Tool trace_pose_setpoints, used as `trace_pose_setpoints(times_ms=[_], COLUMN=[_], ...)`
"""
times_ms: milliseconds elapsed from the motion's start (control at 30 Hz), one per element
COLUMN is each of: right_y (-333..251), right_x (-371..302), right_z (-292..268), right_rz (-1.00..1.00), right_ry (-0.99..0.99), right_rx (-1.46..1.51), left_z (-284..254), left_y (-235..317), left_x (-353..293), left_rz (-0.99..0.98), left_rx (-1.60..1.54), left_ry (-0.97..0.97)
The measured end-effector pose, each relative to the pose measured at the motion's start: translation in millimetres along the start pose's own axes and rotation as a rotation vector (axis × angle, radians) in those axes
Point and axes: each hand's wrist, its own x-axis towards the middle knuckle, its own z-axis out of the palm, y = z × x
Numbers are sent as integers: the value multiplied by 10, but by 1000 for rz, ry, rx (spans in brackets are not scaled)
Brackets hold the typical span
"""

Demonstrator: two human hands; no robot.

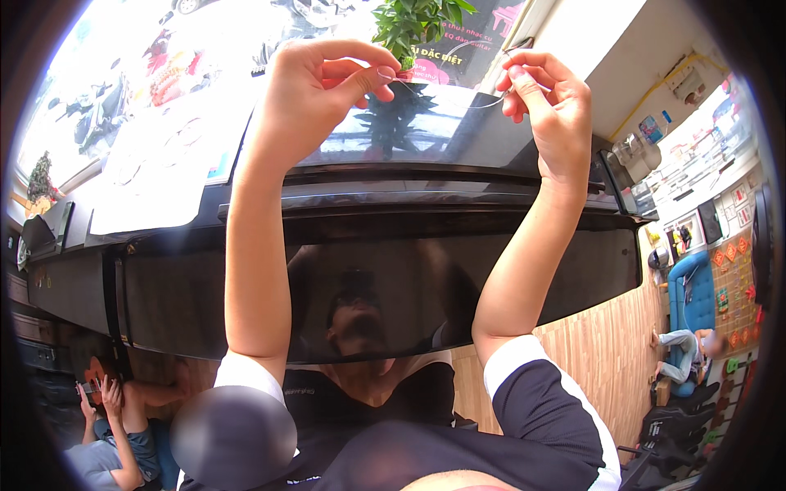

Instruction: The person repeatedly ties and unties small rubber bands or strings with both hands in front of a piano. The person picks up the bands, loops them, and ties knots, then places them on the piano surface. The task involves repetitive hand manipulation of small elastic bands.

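The left hand point(311, 98) pinches between thumb and forefinger, seemingly on one end of a thin, pale strand point(471, 107); the right hand point(550, 106) has its fingers curled, with thumb and forefinger drawn together about the other side of it; the strand sags in a shallow curve between the two hands, clear of the glossy black piano point(360, 225) beneath them; the potted plant point(413, 24) stands just beyond, between them, and a white sheet point(155, 184) lies to the left of the left hand; the step looks like handling the strand in mid-air, perhaps straightening or feeding it; the next move seems to call for a light, steady pinch and a careful slide of the fingertips, as slack could kink; the exact contact at the right fingertips is too small to tell.
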Motion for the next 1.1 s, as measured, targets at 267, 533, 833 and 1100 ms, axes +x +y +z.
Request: trace_pose_setpoints(times_ms=[267, 533, 833, 1100], right_y=[10, 0, -23, -91], right_x=[10, -1, -29, -54], right_z=[37, 127, 231, 217], right_rz=[-15, -30, -53, 85], right_ry=[28, -104, -257, -259], right_rx=[53, 22, 20, -8], left_z=[-60, 49, 67, 66], left_y=[57, 47, 67, -14], left_x=[-14, -26, -19, 3], left_rz=[-90, -251, -273, -109], left_rx=[-218, -49, -145, -166], left_ry=[11, 75, 16, -50])
